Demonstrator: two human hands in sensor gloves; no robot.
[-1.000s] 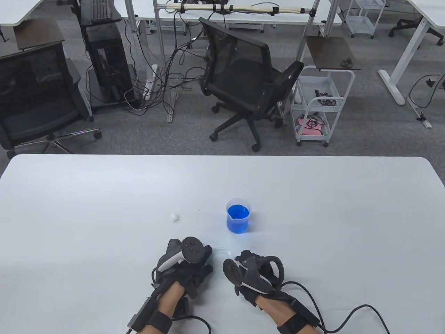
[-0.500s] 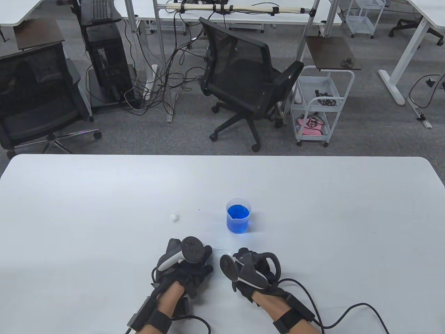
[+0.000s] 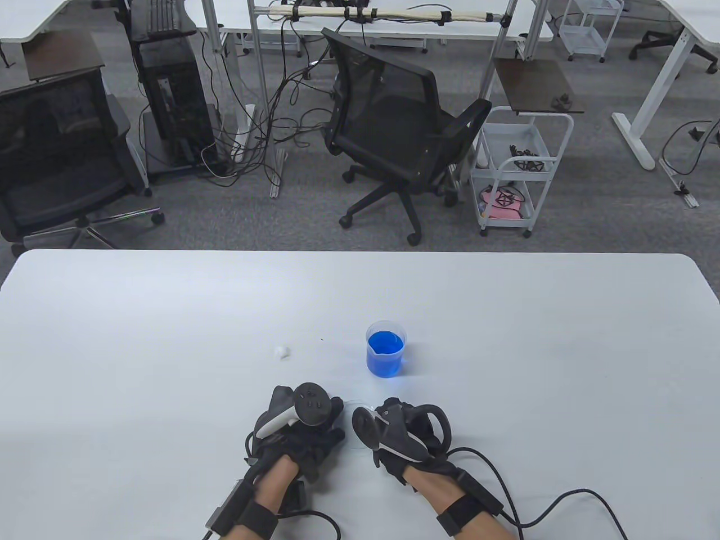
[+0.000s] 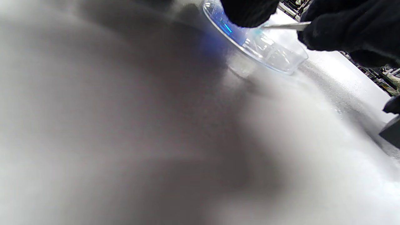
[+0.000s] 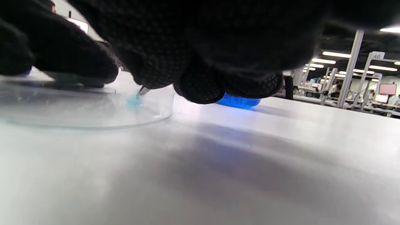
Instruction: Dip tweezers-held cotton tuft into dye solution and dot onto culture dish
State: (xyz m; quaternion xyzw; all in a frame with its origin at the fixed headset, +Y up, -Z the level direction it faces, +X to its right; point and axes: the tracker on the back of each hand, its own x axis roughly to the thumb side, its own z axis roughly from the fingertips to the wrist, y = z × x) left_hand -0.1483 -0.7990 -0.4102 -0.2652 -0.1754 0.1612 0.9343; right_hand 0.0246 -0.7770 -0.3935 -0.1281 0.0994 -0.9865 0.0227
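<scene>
A clear culture dish [image 3: 360,406] lies on the white table between my two hands; it shows in the left wrist view [image 4: 275,56] and the right wrist view [image 5: 93,106]. My left hand [image 3: 306,427] rests on its left rim and holds it steady. My right hand [image 3: 402,433] grips metal tweezers [image 4: 286,26] whose tip [image 5: 143,91] holds a blue-stained cotton tuft [image 5: 134,100] down inside the dish. A beaker of blue dye [image 3: 385,349] stands just beyond the hands.
A small white cotton ball [image 3: 281,352] lies on the table left of the beaker. Glove cables [image 3: 540,506] trail off to the right by the table's near edge. Office chairs and carts stand beyond the far edge.
My right hand has shifted slightly left and forward toward the dish. The left hand, dish and beaker have not moved.
</scene>
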